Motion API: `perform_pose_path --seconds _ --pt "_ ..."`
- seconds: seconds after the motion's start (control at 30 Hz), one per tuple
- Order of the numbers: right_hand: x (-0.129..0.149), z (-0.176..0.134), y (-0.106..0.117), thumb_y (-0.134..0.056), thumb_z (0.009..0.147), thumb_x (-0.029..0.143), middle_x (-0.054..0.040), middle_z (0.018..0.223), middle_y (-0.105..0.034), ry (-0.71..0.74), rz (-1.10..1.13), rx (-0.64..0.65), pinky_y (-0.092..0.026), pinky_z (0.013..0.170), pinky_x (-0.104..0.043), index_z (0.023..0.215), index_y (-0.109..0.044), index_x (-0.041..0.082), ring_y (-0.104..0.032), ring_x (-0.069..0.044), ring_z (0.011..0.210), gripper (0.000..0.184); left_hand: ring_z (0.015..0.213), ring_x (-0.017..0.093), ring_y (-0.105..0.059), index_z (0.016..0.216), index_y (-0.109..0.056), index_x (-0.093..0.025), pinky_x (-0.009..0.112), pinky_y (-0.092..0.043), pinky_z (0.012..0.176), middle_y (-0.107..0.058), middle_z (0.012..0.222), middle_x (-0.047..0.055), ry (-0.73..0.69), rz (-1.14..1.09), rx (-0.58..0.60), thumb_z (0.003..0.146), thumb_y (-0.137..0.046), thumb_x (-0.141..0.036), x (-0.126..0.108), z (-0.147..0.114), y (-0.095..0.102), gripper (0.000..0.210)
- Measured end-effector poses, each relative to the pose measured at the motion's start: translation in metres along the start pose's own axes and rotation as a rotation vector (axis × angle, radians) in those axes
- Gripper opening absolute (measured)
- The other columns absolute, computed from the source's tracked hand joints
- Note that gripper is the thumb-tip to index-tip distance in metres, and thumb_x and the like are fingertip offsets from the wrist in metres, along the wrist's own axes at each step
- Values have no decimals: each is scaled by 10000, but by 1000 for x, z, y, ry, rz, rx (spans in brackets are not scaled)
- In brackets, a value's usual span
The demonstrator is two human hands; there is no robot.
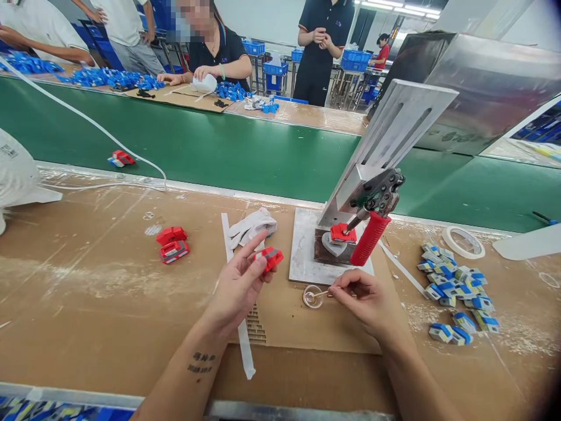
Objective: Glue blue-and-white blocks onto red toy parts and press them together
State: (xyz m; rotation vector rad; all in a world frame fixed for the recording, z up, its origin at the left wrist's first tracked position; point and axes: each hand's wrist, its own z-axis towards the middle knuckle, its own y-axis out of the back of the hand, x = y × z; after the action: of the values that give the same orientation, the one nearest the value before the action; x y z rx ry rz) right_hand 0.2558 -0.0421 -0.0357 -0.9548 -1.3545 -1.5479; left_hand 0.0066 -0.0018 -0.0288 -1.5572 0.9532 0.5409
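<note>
My left hand (241,280) is closed around a red toy car body (270,258), holding it above the cardboard sheet. Between the fingertips of my right hand (366,298) is a thin wooden stick (323,293), its far end in a small clear round dish (312,296). Behind that dish stands a toggle clamp press with a red handle (370,238) on a white base plate (302,245). Under the clamp's plunger sits another red car body (343,233). A crumpled white glove or cloth (254,227) lies just behind my left hand.
Two red car bodies (174,245) lie at left, and a pile of blue and white toy parts (456,280) at right, near a tape roll (463,242). A green conveyor belt (245,146) runs behind, carrying a red and blue piece (120,158). Several people are beyond it.
</note>
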Motion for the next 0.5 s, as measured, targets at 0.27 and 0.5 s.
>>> perform_pose_path --seconds 0.27,0.5 --pt "6 -8 9 -800 784 200 -13 689 -652 122 215 -94 -502 555 -234 733 -609 195 -620 -127 638 198 794 195 -719 969 -725 -156 291 -596 746 -761 889 73 -153 370 39 543 -954 -238 7 -4 -5 490" --pt "24 -12 1 -803 798 169 5 750 -669 138 555 -225 -472 551 -194 788 -626 229 -615 -105 681 187 939 238 -735 994 -747 -176 330 -623 856 -764 1030 97 -317 673 189 660 -893 -258 20 -17 -19 373"
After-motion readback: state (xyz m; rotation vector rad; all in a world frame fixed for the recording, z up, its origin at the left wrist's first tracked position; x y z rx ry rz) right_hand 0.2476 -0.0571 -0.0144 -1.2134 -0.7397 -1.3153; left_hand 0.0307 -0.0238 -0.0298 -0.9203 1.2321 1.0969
